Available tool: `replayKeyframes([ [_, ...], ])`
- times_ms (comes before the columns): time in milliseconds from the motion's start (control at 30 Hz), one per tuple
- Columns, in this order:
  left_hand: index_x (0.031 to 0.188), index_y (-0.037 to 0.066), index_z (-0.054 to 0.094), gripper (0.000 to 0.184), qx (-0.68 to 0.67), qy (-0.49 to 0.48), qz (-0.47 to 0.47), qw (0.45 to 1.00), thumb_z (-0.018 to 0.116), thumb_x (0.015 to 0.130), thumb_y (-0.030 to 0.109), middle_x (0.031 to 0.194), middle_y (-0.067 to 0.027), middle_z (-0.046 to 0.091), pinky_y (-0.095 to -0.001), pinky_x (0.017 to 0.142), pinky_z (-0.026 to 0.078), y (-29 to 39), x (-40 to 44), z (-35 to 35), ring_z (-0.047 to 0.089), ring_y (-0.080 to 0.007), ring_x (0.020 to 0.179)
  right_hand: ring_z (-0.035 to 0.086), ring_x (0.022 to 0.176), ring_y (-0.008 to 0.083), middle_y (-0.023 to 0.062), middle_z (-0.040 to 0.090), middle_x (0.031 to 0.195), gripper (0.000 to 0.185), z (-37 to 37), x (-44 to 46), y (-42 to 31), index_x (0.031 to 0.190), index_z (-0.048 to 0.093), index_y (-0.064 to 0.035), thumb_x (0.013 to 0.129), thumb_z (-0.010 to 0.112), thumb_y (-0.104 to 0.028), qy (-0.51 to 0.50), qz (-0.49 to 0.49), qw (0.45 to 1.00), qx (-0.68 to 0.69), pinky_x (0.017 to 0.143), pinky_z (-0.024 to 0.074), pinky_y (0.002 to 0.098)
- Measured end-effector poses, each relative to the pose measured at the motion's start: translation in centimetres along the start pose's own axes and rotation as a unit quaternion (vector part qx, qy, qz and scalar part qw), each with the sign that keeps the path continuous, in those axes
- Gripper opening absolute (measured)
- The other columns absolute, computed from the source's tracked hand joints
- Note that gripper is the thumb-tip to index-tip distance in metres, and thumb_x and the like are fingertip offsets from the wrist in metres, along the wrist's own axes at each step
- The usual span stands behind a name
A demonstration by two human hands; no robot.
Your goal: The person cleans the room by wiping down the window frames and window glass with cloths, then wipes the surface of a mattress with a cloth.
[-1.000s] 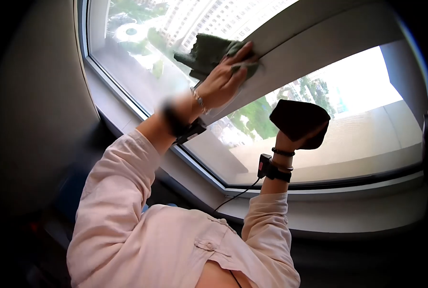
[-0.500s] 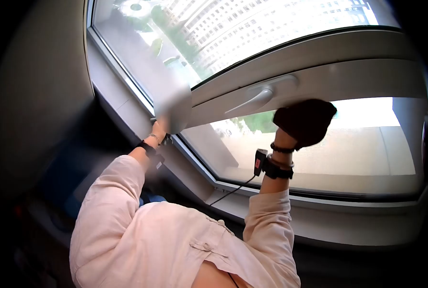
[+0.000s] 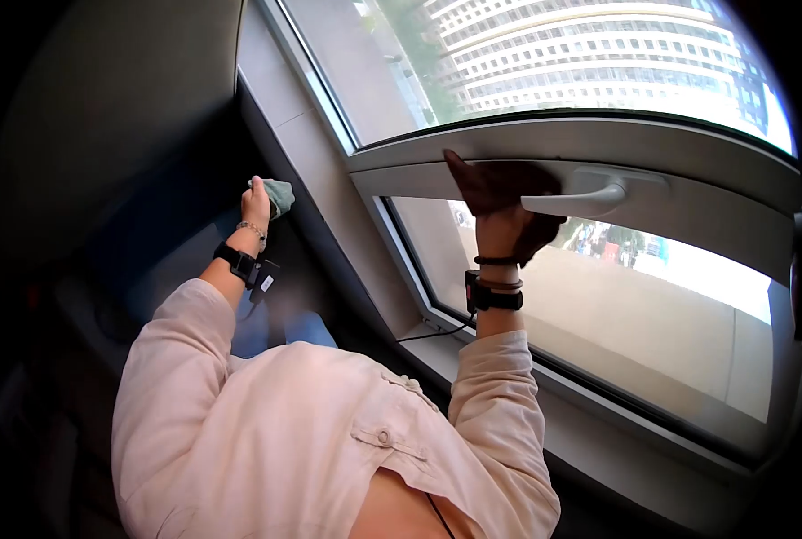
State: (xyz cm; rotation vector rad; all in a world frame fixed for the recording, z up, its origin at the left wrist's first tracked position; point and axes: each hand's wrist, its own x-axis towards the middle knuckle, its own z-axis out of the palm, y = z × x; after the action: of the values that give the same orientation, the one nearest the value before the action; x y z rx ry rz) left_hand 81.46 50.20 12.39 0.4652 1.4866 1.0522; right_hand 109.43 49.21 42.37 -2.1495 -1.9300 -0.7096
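My left hand (image 3: 255, 207) is closed around a crumpled grey-green cloth (image 3: 280, 198), held away from the window, beside the sill's inner edge. My right hand (image 3: 500, 234) presses a dark red-brown cloth (image 3: 509, 184) against the pale window frame (image 3: 392, 160), just left of the white window handle (image 3: 589, 199). The handle's lever points left and overlaps part of that cloth. The fingers of my right hand are mostly hidden by the cloth.
An upper glass pane (image 3: 545, 72) and a lower pane (image 3: 634, 305) lie either side of the frame. The sill (image 3: 311, 153) runs along the left and bottom. A black cable (image 3: 437, 335) hangs from my right wrist strap. A pale panel (image 3: 149, 81) stands left.
My left hand has drawn back from the window frame, where a blurred grey thing was at it. My right hand and dark cloth have moved from right of the handle to its left.
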Motion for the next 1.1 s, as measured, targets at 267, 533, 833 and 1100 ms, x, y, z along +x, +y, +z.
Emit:
replayKeyframes([
  [267, 0.088, -0.006, 0.059, 0.053, 0.036, 0.077, -0.033, 0.996, 0.032, 0.09, 0.04, 0.083, -0.0113, 0.063, -0.0299, 0.072, 0.044, -2.3, -0.5, -7.0, 0.059, -0.0201, 0.08, 0.032, 0.117, 0.0359, 0.0165, 0.032, 0.131, 0.048, 15.3, -3.7, -4.6, 0.128, 0.033, -0.0086, 0.083, 0.045, -0.023, -0.202, -0.143, 0.969, 0.016, 0.099, 0.0233, 0.0451],
  [533, 0.082, -0.002, 0.062, 0.056, -0.011, 0.129, -0.053, 0.99, 0.029, 0.089, 0.043, 0.079, -0.0147, 0.064, -0.0335, 0.067, 0.044, -2.9, -3.7, -15.2, 0.06, -0.0239, 0.074, 0.038, 0.115, 0.0306, 0.0145, 0.039, 0.127, 0.043, 22.6, -8.2, -9.5, 0.122, 0.038, -0.0084, 0.085, 0.042, -0.031, -0.407, 0.144, 0.9, 0.064, 0.098, 0.0293, 0.0368],
  [833, 0.068, -0.005, 0.054, 0.059, 0.103, 0.219, -0.008, 0.97, 0.033, 0.085, 0.048, 0.072, -0.0263, 0.057, -0.0431, 0.065, 0.042, -1.8, -3.9, -15.1, 0.056, -0.0403, 0.075, 0.03, 0.12, 0.0368, 0.0199, 0.032, 0.131, 0.051, 1.3, 0.5, -4.5, 0.124, 0.036, -0.0005, 0.086, 0.045, -0.032, 0.019, -0.156, 0.967, -0.201, 0.1, 0.0275, 0.0413],
  [1100, 0.061, -0.003, 0.051, 0.057, 0.097, 0.21, 0.009, 0.973, 0.032, 0.085, 0.045, 0.06, -0.0237, 0.053, -0.0434, 0.056, 0.039, -1.0, -5.4, -13.9, 0.055, -0.0384, 0.065, 0.044, 0.112, 0.0189, 0.0074, 0.051, 0.118, 0.039, 19.7, -5.5, -7.9, 0.11, 0.056, -0.0116, 0.075, 0.05, -0.027, -0.29, -0.33, 0.89, -0.123, 0.103, 0.0106, 0.0496],
])
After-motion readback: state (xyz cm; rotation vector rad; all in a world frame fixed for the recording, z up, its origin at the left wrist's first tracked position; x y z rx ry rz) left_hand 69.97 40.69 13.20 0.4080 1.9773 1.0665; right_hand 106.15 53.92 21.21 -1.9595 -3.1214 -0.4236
